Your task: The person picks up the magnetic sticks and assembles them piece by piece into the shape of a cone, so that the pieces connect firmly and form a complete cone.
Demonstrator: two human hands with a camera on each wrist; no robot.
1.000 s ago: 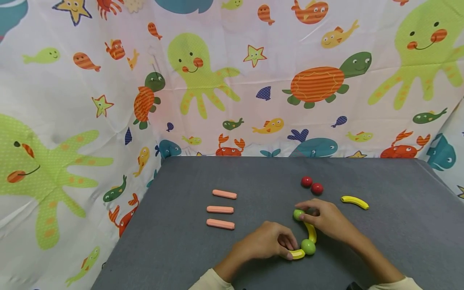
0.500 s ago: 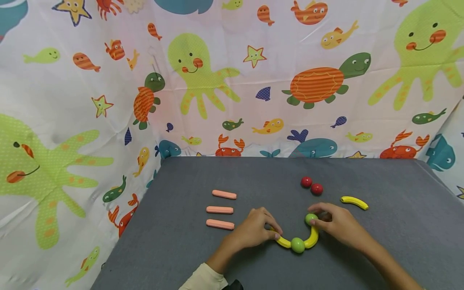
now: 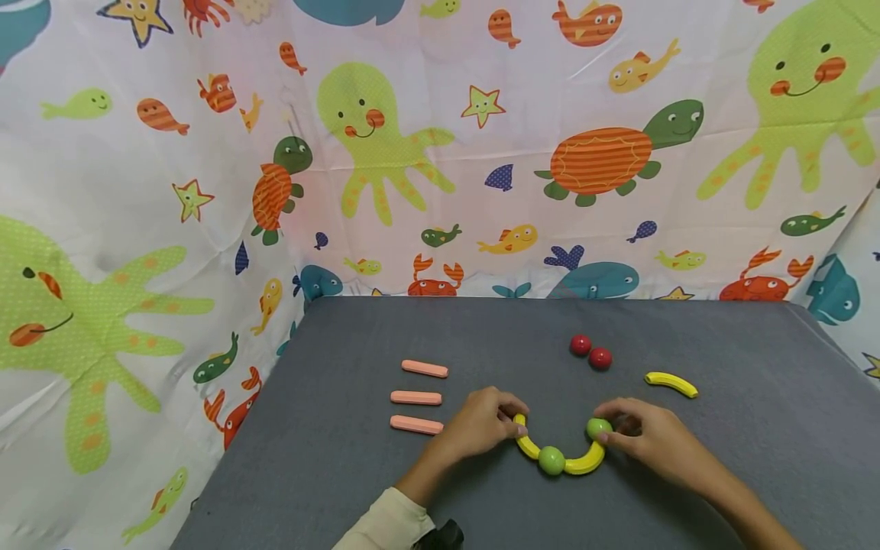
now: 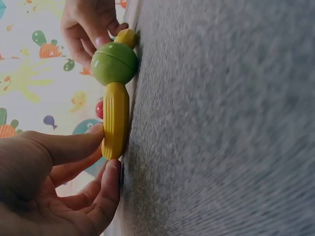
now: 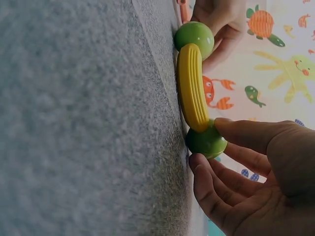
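A U-shaped chain of two yellow curved sticks and two green balls lies on the grey table. At its left end my left hand [image 3: 481, 422] pinches the tip of one yellow curved stick [image 4: 115, 115] between thumb and fingers. That stick's other end meets the middle green ball [image 3: 551, 461]. From this ball the second yellow curved stick [image 5: 192, 86] runs to the end green ball [image 5: 206, 142]. My right hand [image 3: 646, 431] holds this end ball between thumb and fingertips. The right wrist view shows the stick's end touching the held ball.
Three pink straight sticks [image 3: 415, 398] lie in a column left of the hands. Two red balls [image 3: 580, 345] sit together farther back, and a loose yellow curved stick [image 3: 672, 383] rests beyond the right hand. A sea-animal curtain [image 3: 440, 153] hangs behind the table.
The chain has turned and spread into a U with its opening away from me. My left hand has moved left and farther away; my right hand has shifted right and slightly nearer.
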